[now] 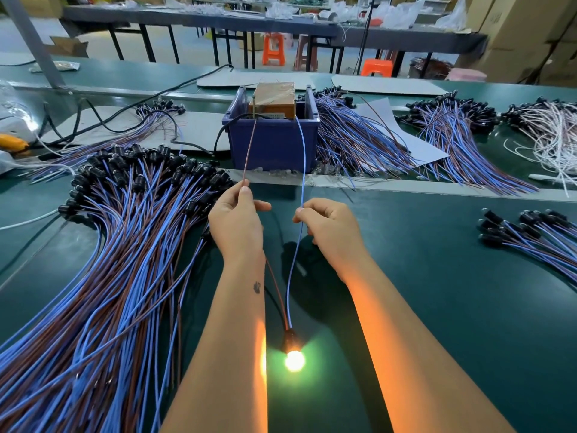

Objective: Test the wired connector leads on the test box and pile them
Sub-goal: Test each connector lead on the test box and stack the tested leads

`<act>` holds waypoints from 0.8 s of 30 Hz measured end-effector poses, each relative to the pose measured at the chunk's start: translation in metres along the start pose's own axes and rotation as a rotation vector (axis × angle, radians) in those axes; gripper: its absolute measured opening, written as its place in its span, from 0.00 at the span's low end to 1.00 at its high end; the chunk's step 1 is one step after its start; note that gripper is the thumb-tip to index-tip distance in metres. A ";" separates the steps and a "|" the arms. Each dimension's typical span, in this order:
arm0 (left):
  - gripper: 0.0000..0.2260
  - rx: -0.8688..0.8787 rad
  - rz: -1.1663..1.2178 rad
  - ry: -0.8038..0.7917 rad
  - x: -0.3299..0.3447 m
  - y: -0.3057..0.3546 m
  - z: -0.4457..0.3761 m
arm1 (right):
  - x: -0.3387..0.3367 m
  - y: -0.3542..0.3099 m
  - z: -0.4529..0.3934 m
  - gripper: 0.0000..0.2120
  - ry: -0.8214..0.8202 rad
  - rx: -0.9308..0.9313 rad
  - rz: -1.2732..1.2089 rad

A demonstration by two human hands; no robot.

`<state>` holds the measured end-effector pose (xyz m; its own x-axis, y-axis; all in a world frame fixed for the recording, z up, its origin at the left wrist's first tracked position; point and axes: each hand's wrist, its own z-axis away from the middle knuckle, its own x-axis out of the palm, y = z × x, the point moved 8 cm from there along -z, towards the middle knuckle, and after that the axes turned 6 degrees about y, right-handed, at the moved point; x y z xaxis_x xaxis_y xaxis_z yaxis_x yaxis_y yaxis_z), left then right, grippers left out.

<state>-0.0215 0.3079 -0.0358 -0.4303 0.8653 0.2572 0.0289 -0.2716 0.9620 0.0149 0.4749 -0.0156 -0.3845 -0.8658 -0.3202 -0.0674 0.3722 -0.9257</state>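
Note:
My left hand pinches the brown wire of one lead, and my right hand pinches its blue wire. Both wire ends reach up into the test box, an orange-brown unit standing in a blue plastic bin. The lead's black connector hangs low between my forearms, and its bulb glows bright yellow. A large pile of blue-and-brown leads with black connectors lies to the left of my left arm.
More lead piles lie right of the bin, at the far right and at the right edge. White-wired leads sit at the far right. A black power cable runs to the bin. The green bench spreads under my arms.

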 end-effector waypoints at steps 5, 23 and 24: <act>0.07 -0.041 0.039 -0.127 0.011 0.003 0.007 | 0.007 -0.011 0.006 0.10 -0.042 -0.047 -0.096; 0.13 -0.365 0.357 -0.336 0.042 -0.006 0.023 | 0.031 -0.036 0.024 0.23 -0.272 -0.269 -0.164; 0.15 -0.389 0.358 -0.339 0.042 -0.008 0.023 | 0.031 -0.036 0.023 0.22 -0.295 -0.246 -0.198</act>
<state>-0.0192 0.3556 -0.0304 -0.1431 0.7607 0.6331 -0.2400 -0.6473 0.7234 0.0266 0.4269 0.0029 -0.0652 -0.9738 -0.2179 -0.3445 0.2269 -0.9110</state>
